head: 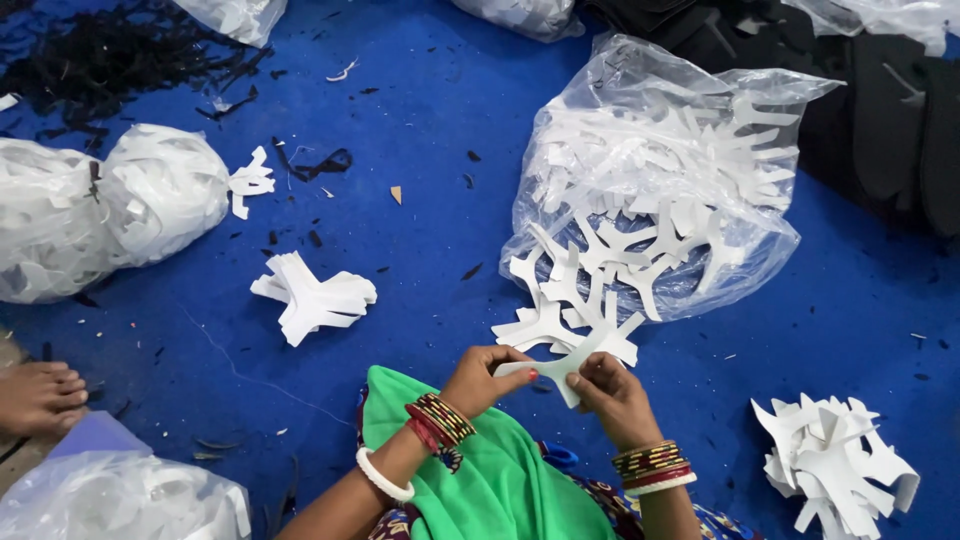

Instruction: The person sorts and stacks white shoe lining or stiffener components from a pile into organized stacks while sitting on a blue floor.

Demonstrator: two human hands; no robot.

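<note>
White foam cutout [560, 368], forked like a Y, sits pinched between my two hands just above my green lap cloth [480, 470]: my left hand [480, 380] nips one arm of it, my right hand [612, 392] grips its stem. Near right lies a heap of cutouts [835, 465]. Farther left rests a small stack [312, 298] on the blue mat [430, 150]. Beyond my hands, more spill from a clear plastic bag [660, 170].
</note>
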